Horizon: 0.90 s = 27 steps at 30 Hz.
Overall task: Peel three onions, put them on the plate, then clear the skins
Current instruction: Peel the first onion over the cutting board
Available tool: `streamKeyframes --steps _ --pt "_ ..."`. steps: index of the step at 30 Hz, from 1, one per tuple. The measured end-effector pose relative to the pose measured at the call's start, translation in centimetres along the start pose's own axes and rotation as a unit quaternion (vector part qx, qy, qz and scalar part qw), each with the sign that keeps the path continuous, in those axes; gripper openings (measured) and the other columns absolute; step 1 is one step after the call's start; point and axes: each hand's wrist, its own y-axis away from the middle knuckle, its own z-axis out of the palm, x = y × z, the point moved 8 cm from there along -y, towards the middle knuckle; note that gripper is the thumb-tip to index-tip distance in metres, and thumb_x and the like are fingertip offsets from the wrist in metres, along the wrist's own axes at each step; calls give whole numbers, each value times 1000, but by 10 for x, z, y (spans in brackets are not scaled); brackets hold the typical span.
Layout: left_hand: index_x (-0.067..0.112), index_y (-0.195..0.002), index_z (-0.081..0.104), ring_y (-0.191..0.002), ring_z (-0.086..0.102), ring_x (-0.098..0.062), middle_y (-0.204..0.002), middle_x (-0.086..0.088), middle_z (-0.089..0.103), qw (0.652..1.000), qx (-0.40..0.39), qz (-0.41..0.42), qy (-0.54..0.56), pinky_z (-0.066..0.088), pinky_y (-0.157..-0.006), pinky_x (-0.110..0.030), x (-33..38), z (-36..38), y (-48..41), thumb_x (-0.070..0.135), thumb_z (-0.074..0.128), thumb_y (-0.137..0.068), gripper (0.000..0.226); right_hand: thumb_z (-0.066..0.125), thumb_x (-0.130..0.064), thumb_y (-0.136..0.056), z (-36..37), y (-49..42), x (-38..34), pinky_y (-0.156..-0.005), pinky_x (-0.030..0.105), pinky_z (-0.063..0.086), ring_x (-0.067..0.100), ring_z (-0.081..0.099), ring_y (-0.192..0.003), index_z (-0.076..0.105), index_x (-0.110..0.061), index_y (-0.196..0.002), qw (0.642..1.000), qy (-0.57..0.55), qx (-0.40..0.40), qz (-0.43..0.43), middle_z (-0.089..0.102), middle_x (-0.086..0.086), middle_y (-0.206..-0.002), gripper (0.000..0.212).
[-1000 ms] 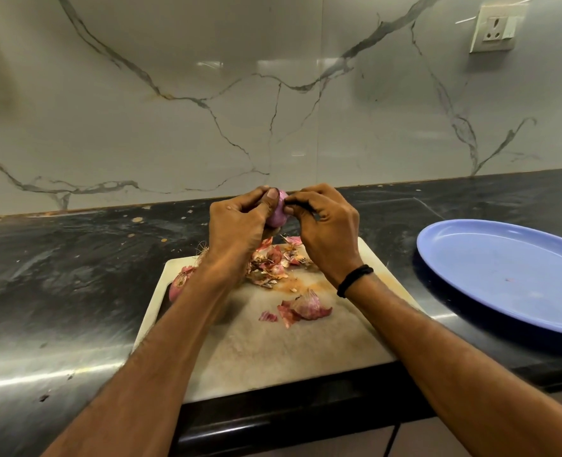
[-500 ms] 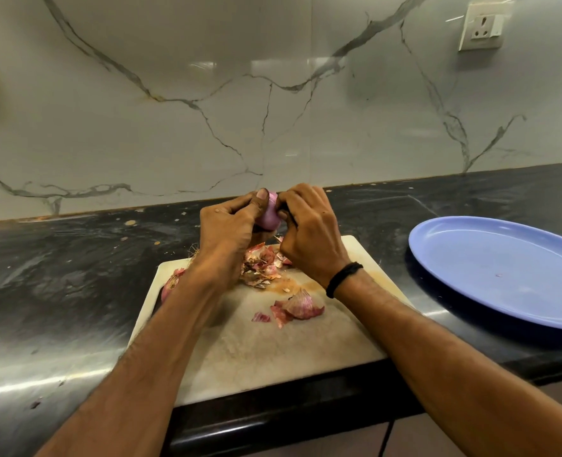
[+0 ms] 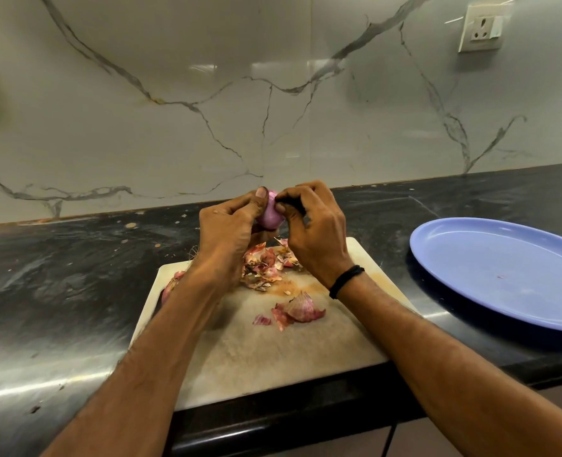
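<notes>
On the left of the cutting board (image 3: 273, 357), partly hidden behind the left forearm, lies a second onion (image 3: 171, 286) with its skin on; it waits its turn.

The left hand (image 3: 225, 232) grips the onion (image 3: 269, 212) in the air above the far end of the board, thumb pressed on its top and fingers curled beneath. This hold looks right for the job: firm enough to stop the bulb spinning, yet leaving its right side bare. Turning the bulb a little after each strip would probably keep fresh skin facing the working fingers.

The right hand (image 3: 316, 235) pinches at that bare side with thumb and fingertip, the other fingers curled. Whether any loose skin is caught in the pinch is too small to tell. The onion shows smooth and pink, so only thin scraps likely remain; a nail under an edge and a pull toward the root should lift them cleanly.

Below the hands, the skins (image 3: 266, 265) lie heaped on the board, so new scraps are best dropped there too.

The plate (image 3: 503, 275) sits bare on the table (image 3: 59, 275), well to the right.
</notes>
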Motion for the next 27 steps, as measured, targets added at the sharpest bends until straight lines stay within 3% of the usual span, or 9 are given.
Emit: streamKeyframes --steps 4,8,13,17,20,24,27 --pt "12 -107 77 -92 75 -26 -106 -12 75 1000 -3 8 -20 62 -72 -34 0 2 0 28 72 -87 26 61 -3 -89 1 1 2 -74 20 46 13 51 -85 65 -2 -92 1000 6 -1 6 59 10 -92 5" --pt "12 -106 77 -91 76 -26 -105 -13 76 1000 -7 0 -28 63 -74 -39 -3 4 0 30 72 -85 28 43 -19 -89 4 1 -4 -72 24 40 17 47 -83 63 0 -89 999 30 -20 -16 57 14 -88 28" --pt "4 -107 68 -87 76 -31 -107 -21 72 996 12 -66 64 64 -71 -40 -10 2 2 22 63 -97 21 38 -12 -83 3 0 -1 -73 15 34 16 44 -85 58 -1 -89 999 33 -24 8 54 13 -89 23" --pt "3 -106 61 -92 75 -35 -113 -23 67 989 20 -83 117 64 -68 -38 -7 1 3 18 54 -103 16 47 5 -85 -8 -1 14 -78 14 38 15 49 -91 59 -2 -99 997 22 26 68 56 11 -97 20" --pt "2 -108 60 -99 72 -37 -118 -25 65 990 19 -78 120 63 -66 -35 -6 1 2 16 51 -105 17 57 1 -87 -5 -1 12 -84 15 44 18 53 -98 62 -4 -109 998 13 2 60 56 11 -106 23" --pt "1 -110 60 -99 71 -37 -122 -26 64 991 23 -71 114 62 -63 -31 -5 0 1 15 49 -105 18 64 -10 -90 -2 -1 4 -81 23 52 18 56 -95 66 -7 -105 1000 -1 -6 26 57 9 -104 16" --pt "3 -106 61 -101 70 -39 -118 -24 65 993 21 -62 101 60 -58 -27 -2 0 2 17 49 -105 18 66 -7 -89 -3 -1 1 -80 20 51 17 57 -92 68 -5 -102 1000 1 1 10 60 9 -101 13"
